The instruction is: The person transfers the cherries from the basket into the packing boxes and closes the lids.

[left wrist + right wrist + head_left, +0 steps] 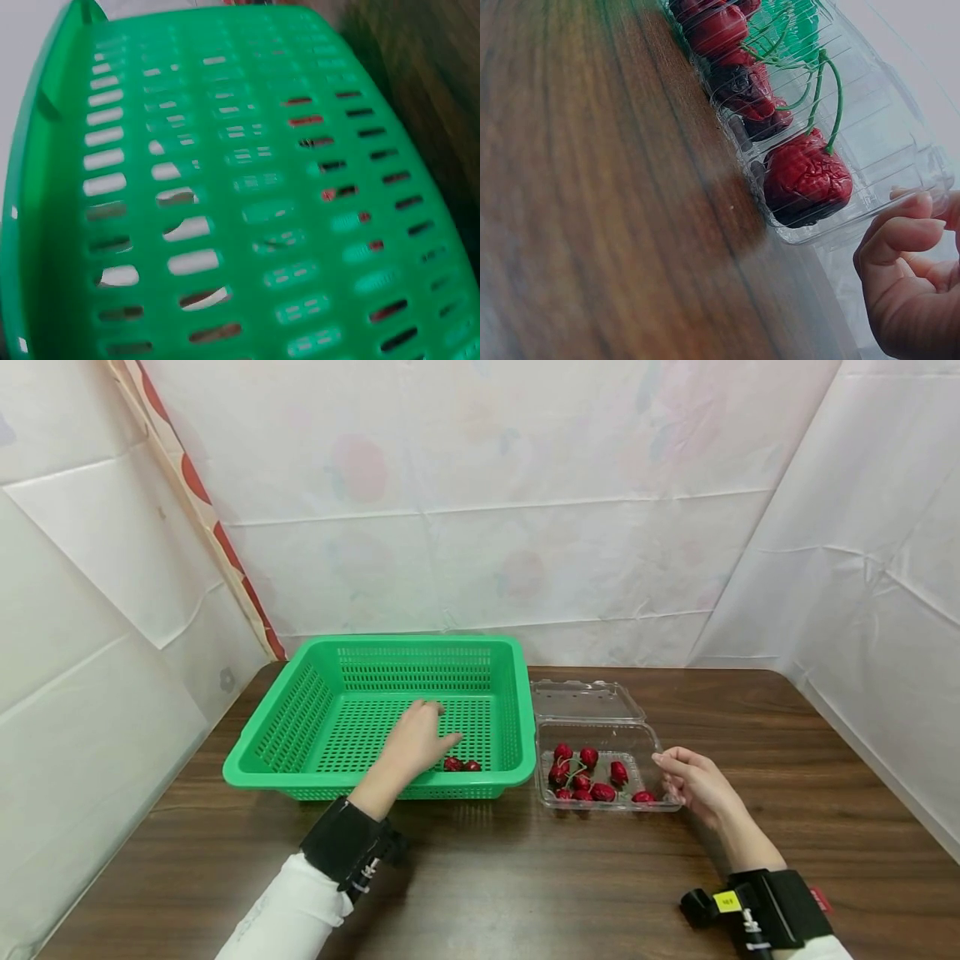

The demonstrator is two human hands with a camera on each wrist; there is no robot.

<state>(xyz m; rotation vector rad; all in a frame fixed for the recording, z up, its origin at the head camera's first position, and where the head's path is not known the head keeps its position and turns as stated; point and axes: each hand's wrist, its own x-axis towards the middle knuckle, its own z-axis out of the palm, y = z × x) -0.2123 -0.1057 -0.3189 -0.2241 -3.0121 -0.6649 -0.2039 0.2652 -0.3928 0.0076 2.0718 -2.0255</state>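
My left hand (417, 739) reaches over the front wall into the green basket (247, 760), thumb and fingers spread apart with nothing visible between them. Beside and below the thumb, a few dark red cherries (453, 764) lie at the basket's front right corner. In the left wrist view the basket's slotted wall (225, 180) fills the frame, hiding the hand. At the right, my right hand (693, 783) pinches the right rim of a clear plastic clamshell box (600, 735). Several cherries (808, 180) with green stems lie inside it.
The box's hinged lid (581, 700) is folded back, and its left side stands right against the basket. Both containers sit on a dark wood table (517, 877). White sheeting (480, 568) hangs behind the table and along both sides.
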